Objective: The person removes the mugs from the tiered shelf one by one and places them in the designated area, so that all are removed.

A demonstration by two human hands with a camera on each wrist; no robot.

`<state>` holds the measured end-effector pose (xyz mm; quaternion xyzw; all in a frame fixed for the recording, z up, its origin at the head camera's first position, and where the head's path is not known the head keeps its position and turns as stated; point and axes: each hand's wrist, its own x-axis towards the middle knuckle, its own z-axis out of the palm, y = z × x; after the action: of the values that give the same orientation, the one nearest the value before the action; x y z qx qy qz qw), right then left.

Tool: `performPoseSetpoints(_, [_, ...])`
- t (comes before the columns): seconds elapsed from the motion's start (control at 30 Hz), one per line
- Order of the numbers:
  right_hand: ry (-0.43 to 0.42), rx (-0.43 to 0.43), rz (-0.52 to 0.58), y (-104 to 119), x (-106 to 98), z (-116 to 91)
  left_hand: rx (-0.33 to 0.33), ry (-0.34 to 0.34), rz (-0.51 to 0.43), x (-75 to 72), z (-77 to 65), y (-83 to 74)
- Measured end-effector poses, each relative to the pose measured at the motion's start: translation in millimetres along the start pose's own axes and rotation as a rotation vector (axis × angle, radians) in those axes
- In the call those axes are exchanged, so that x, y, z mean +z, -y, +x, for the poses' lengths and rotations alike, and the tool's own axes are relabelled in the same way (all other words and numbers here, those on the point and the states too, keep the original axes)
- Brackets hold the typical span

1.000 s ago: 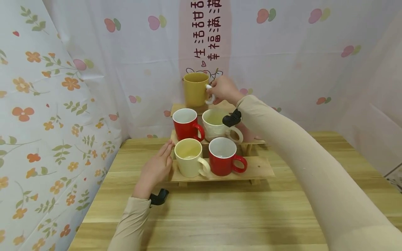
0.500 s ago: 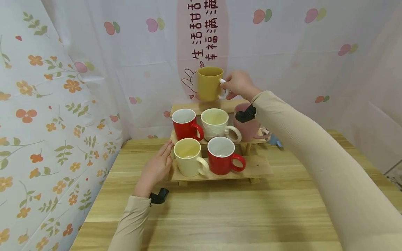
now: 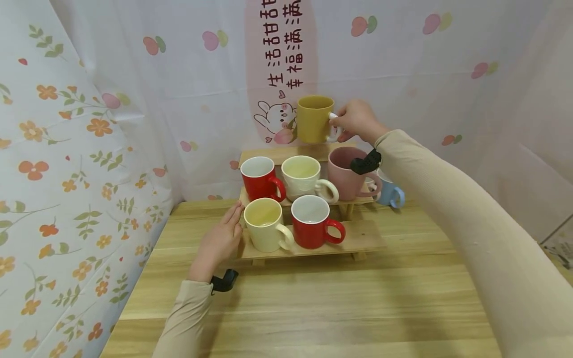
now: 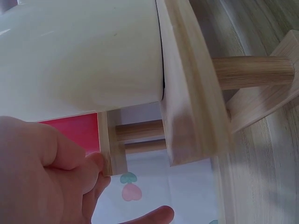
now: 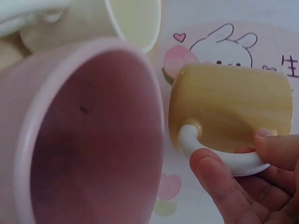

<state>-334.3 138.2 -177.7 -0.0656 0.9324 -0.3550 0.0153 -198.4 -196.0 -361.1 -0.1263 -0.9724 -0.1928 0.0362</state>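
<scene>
My right hand [image 3: 358, 121] pinches the white handle of a mustard-yellow mug [image 3: 315, 119]. In the head view the mug hangs upright just above the top shelf of a stepped wooden rack [image 3: 362, 233]. The right wrist view shows the thumb and fingers on the handle [image 5: 243, 163]. My left hand [image 3: 219, 241] touches the left end of the rack's middle shelf with its fingertips, fingers extended in the head view. Close beside it stands a cream mug [image 3: 264, 233] on the bottom shelf; in the left wrist view the thumb [image 4: 156, 215] is held apart from the shelf.
A red mug [image 3: 311, 231] shares the bottom shelf. On the middle one stand another red mug [image 3: 257, 184], a pale textured mug [image 3: 299, 181] and a pink mug [image 3: 342, 181]. Behind the rack's right side is a light-blue mug [image 3: 388, 191]. A printed curtain [image 3: 201, 99] hangs behind the table.
My right hand has carried the mustard-yellow mug to the right above the top shelf, lifting it a little. The pink and light-blue mugs have come into sight. My left hand stays at the rack.
</scene>
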Motion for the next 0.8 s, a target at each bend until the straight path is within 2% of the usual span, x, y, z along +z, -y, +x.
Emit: performPoseSetpoints(0.8, [-0.039, 0.06, 0.0, -49, -32, -17, -0.001, -0.017, 0.013, 0.5, -0.4, -4.1])
